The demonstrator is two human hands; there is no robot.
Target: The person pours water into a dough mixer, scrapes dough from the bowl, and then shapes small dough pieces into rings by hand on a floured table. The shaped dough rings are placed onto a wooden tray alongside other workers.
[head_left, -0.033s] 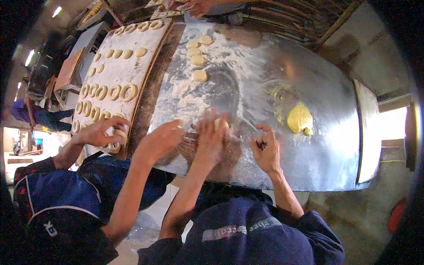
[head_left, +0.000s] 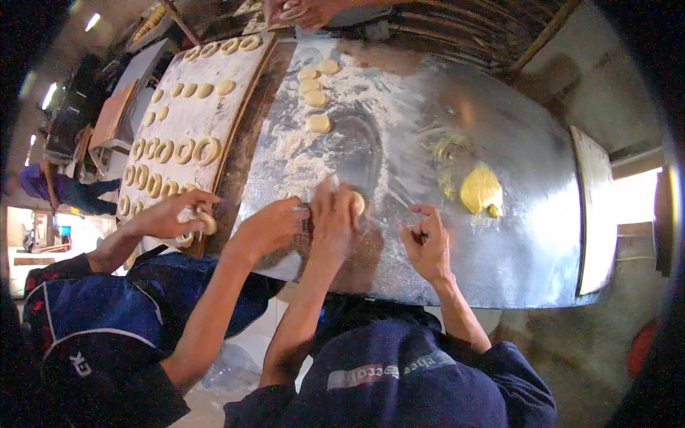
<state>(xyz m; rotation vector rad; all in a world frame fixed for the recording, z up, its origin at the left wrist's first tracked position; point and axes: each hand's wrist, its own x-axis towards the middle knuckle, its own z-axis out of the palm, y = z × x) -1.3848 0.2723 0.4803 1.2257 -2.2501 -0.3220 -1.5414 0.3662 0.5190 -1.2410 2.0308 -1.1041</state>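
My left hand [head_left: 332, 220], partly blurred, presses down on the floured metal tabletop with a round piece of dough [head_left: 359, 202] held at its thumb side. My right hand [head_left: 429, 244] hovers over the table to the right, thumb and forefinger apart and other fingers loosely curled, with nothing seen in it. Further right sits a lump of yellow fat-like paste [head_left: 481, 190]. Beyond my left hand, several flat dough rounds [head_left: 318, 123] lie in a loose line on the flour.
At my left, a co-worker's hand [head_left: 175, 216] holds a dough ring [head_left: 206, 221]; their other hand [head_left: 275, 227] is close beside my left hand. A floured wooden board [head_left: 187, 114] carries rows of rings and rounds. Another person's hands [head_left: 303, 11] show at the far edge.
My left hand has shifted slightly left, and more of the dough piece shows beside it. The co-worker's dough ring has moved slightly right. My right hand stays nearly still.
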